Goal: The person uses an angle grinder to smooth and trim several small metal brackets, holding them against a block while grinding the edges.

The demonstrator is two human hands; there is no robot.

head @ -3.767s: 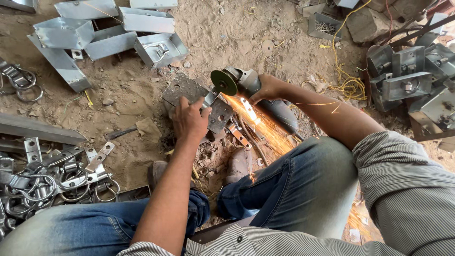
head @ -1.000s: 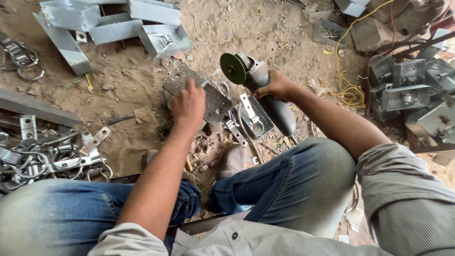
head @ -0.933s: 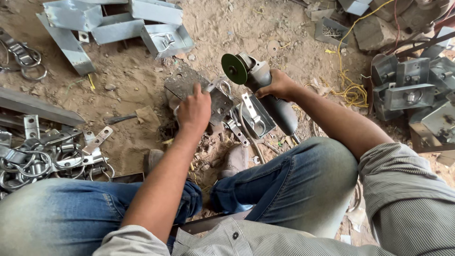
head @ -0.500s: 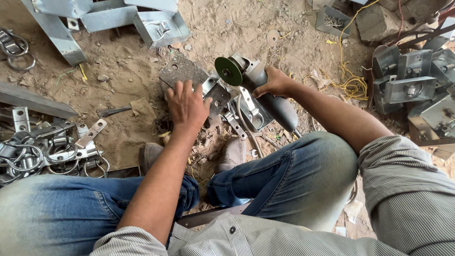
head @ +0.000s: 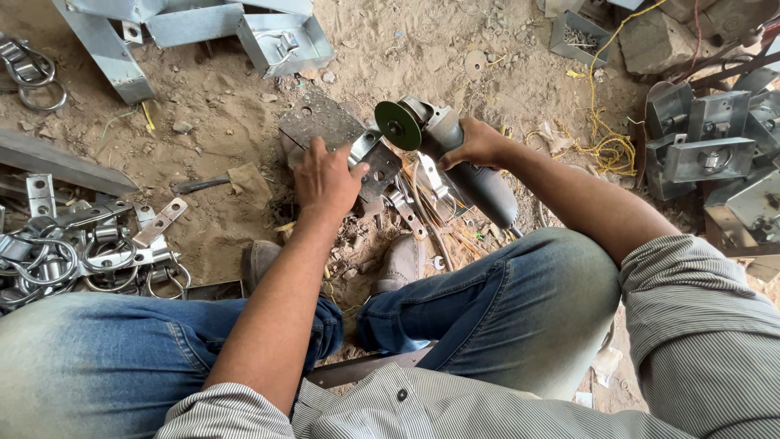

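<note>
Resting on the sandy ground (head: 203, 236), a flat steel plate (head: 321, 122) is carrying a small bent metal bracket (head: 367, 154); both are judged stiff, with sharp edges. The right hand (head: 479, 145) is clenching its grip around the angle grinder (head: 455, 158), likely heavy, best held by its body, disc raised. The left hand (head: 327, 177) is pressing the bracket down with fingers spread.

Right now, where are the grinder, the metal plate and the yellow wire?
grinder (head: 475, 175), head view, on its grey body.
metal plate (head: 321, 122), head view, on its bare top face.
yellow wire (head: 605, 146), head view, on the tangle on the sand.
</note>
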